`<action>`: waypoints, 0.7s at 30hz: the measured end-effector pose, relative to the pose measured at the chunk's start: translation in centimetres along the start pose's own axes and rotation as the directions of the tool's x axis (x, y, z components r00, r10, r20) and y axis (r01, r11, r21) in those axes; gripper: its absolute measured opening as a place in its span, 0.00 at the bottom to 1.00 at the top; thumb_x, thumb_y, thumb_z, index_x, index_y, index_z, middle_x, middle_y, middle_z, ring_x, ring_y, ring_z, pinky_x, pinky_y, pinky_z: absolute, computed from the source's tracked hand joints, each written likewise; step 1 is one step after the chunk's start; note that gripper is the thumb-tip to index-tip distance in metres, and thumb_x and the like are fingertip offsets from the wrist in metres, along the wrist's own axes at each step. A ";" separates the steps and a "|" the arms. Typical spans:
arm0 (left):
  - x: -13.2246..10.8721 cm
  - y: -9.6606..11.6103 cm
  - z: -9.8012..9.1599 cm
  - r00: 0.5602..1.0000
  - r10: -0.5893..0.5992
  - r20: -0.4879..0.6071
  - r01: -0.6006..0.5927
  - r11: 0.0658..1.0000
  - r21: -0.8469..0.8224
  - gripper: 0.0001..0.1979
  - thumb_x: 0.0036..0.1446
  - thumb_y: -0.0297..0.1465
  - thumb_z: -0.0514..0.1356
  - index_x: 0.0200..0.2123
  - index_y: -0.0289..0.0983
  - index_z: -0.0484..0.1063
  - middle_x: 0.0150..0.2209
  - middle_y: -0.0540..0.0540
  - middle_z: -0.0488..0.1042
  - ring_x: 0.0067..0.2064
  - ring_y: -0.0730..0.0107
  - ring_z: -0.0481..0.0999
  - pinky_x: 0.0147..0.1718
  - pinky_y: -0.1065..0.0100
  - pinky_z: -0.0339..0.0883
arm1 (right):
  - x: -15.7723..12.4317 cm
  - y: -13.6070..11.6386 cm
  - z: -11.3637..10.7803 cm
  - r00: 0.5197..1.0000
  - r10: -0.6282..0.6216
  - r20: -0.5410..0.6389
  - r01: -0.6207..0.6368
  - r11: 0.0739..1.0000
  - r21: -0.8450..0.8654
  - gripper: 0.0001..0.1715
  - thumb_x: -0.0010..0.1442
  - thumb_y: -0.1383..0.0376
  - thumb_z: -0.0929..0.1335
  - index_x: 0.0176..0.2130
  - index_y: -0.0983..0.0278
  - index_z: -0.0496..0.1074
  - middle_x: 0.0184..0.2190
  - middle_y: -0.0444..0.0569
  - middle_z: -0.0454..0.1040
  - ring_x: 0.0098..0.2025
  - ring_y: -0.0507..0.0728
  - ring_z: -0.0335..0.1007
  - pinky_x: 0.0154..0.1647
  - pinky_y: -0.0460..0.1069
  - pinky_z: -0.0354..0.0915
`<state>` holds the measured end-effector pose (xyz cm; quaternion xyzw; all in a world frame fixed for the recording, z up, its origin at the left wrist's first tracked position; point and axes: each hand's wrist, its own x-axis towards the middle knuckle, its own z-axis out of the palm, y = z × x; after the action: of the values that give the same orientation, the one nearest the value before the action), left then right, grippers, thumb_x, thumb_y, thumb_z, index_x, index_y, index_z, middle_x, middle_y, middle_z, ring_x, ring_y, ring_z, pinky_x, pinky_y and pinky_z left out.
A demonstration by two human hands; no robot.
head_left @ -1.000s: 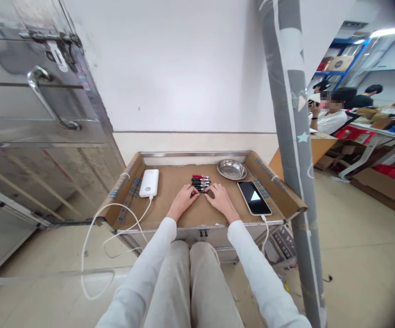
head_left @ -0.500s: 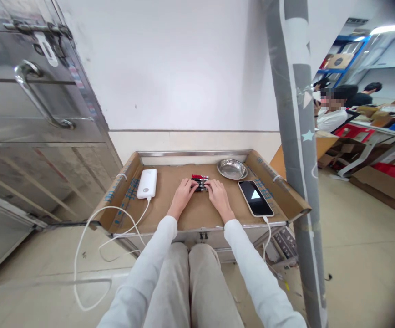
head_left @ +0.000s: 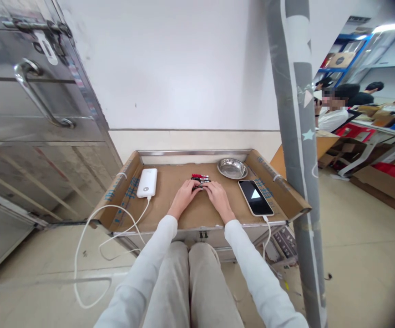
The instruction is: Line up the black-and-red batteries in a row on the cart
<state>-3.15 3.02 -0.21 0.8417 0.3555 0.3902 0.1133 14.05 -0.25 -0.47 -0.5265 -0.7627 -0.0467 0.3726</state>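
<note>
On the brown cardboard-covered table top, a short row of slim pens lies crosswise between my hands. A red pen [head_left: 200, 176] is at the back, with black pens [head_left: 201, 180] just in front of it. My left hand [head_left: 184, 195] has its thumb and fingers closed at the left end of the nearest black pen [head_left: 197, 187]. From the other side my right hand [head_left: 217, 195] pinches near that pen's right end. The fingertips cover much of this pen, and the exact number of pens is hard to make out.
A white power bank [head_left: 147, 183] with a white cable lies to the left. To the right are a phone [head_left: 255, 198] on a cable and a round metal dish [head_left: 232, 168]. Raised cardboard sides [head_left: 275, 187] edge the table. A grey wrapped pole [head_left: 298, 114] stands at right; people sit beyond.
Both hands have shifted slightly toward me and closer together. More of the black pens shows behind the fingertips. The other objects stay where they were.
</note>
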 end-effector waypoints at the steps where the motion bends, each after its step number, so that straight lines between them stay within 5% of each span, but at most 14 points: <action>1: 0.1 -0.1 0.0 1.000 0.015 0.018 -0.015 1.000 0.027 0.10 0.61 0.35 0.55 0.44 0.39 0.66 0.42 0.45 0.71 0.45 0.65 0.70 0.47 0.61 0.65 | 0.0 0.2 0.0 0.999 0.036 -0.036 -0.037 0.999 -0.011 0.15 0.66 0.64 0.57 0.42 0.61 0.71 0.39 0.51 0.74 0.41 0.58 0.67 0.46 0.53 0.61; 8: 0.3 -0.4 0.2 0.988 0.064 0.142 -0.082 0.989 0.125 0.09 0.58 0.37 0.58 0.39 0.39 0.72 0.40 0.45 0.72 0.43 0.63 0.69 0.47 0.58 0.63 | -0.3 0.7 -0.2 0.961 0.204 -0.185 -0.210 0.978 -0.010 0.16 0.66 0.64 0.56 0.41 0.63 0.70 0.37 0.52 0.74 0.40 0.58 0.66 0.45 0.52 0.60; 21: 0.2 0.0 0.0 0.996 0.073 -0.053 -0.062 0.979 0.193 0.10 0.63 0.36 0.50 0.41 0.39 0.68 0.39 0.45 0.72 0.42 0.64 0.70 0.46 0.60 0.65 | -0.2 0.1 -0.3 0.986 0.112 -0.127 -0.119 0.992 -0.047 0.17 0.66 0.64 0.56 0.43 0.63 0.71 0.39 0.53 0.75 0.41 0.58 0.67 0.47 0.53 0.60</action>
<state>-3.04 3.13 -0.07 0.8482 0.3658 0.3830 0.0082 14.30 -0.53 -0.39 -0.5757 -0.7047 -0.0785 0.4071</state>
